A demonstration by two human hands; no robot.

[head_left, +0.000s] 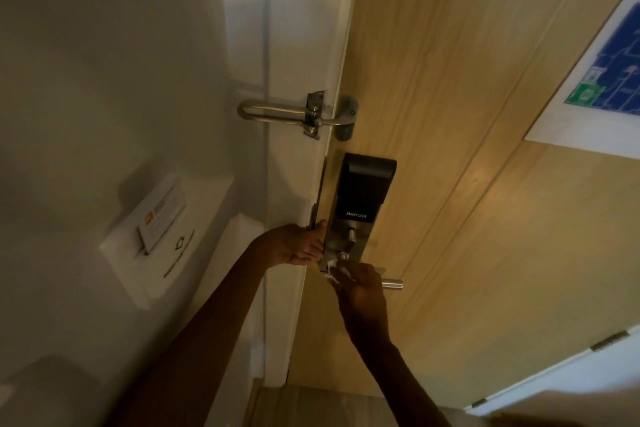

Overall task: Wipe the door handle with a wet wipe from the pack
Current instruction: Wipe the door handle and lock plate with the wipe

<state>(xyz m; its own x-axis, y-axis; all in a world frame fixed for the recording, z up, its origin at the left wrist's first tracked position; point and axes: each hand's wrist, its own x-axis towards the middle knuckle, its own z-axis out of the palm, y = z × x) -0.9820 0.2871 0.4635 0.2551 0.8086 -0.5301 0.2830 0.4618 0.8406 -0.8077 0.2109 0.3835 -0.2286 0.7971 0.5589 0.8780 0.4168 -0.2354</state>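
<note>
Two bare hands work at one wooden door. The right hand is closed around one white wipe, pressing it on the single metal handle near its base. The left hand clasps the door's edge beside one lock plate. One swing latch sits above.
</note>
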